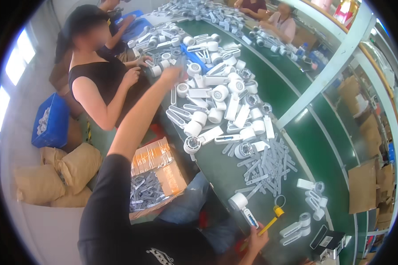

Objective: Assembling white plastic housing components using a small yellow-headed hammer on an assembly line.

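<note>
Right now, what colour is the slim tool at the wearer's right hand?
The slim tool is yellow, best seen in the head view.

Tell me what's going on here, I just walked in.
The person's right hand grips a white round-headed unit by its lower end, with a yellow item against the same hand. The left hand is stretched out to the pile of white parts; blur hides whether it holds anything. Grey strips lie heaped nearer the right hand.

On our left we see brown paper sacks point(37, 183) heaped near a blue plastic crate point(58, 121), with bright windows point(24, 47) beyond. On our right a pale post point(325, 75) slants upward, and brown cardboard point(362, 185) stands farther out.
</note>
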Motion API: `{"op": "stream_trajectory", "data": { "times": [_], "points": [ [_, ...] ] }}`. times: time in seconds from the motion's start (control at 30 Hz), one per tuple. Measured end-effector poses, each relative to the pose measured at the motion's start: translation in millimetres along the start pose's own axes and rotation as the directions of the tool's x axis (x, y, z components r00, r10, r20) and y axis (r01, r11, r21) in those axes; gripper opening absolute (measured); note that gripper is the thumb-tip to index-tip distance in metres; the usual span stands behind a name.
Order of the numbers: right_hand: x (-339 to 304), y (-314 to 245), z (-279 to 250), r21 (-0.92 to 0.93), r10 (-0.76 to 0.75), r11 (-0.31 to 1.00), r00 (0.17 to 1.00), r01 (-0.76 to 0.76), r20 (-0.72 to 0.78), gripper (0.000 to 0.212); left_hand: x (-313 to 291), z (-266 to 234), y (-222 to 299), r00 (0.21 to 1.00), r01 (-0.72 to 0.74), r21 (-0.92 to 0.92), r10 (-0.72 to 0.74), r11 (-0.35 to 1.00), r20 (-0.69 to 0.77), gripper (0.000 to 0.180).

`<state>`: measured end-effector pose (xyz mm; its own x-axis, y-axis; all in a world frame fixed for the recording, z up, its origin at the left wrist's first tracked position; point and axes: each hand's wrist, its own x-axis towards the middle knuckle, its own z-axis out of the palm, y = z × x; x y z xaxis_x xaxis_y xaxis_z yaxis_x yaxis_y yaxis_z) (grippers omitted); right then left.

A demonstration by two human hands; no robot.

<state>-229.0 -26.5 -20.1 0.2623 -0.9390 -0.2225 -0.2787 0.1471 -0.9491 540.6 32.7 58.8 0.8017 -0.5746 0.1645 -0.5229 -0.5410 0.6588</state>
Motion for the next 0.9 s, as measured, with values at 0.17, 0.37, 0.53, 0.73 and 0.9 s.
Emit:
{"op": "stream_trajectory", "data": {
  "times": [0.17, 0.37, 0.53, 0.73, 0.9],
  "points": [
    [-9, -2, -2, 0.021, 0.040, 0.999, 0.998, -0.039, -0.048, 0.031, 46, -18, 28, 0.908, 0.303, -0.107, -0.321, 0.947, -0.268, 0.073],
    [-11, -18, -1, -0.093, 0.149, 0.983, 0.986, -0.156, -0.077, 0.030, -102, 34, 144, 0.906, -0.356, -0.290, 0.252, 0.889, -0.339, 0.040],
    [-3, -20, 10, -0.026, 0.038, 0.999, 0.999, -0.038, -0.001, 0.030, -284, 101, 221, 0.643, -0.708, -0.349, 0.764, 0.614, 0.040, 0.029],
    [-6, -22, -1, 0.066, 0.016, 0.998, 1.000, -0.016, 0.008, 0.040, -329, 191, 264, 0.674, -0.572, -0.243, 0.618, 0.783, 0.405, 0.023],
    [-8, -21, -6, 0.156, 0.023, 0.987, 0.999, -0.028, 0.034, 0.038, -341, 223, 281, 0.705, -0.485, 0.087, 0.330, 0.870, 0.629, 0.033]
  ]
}}
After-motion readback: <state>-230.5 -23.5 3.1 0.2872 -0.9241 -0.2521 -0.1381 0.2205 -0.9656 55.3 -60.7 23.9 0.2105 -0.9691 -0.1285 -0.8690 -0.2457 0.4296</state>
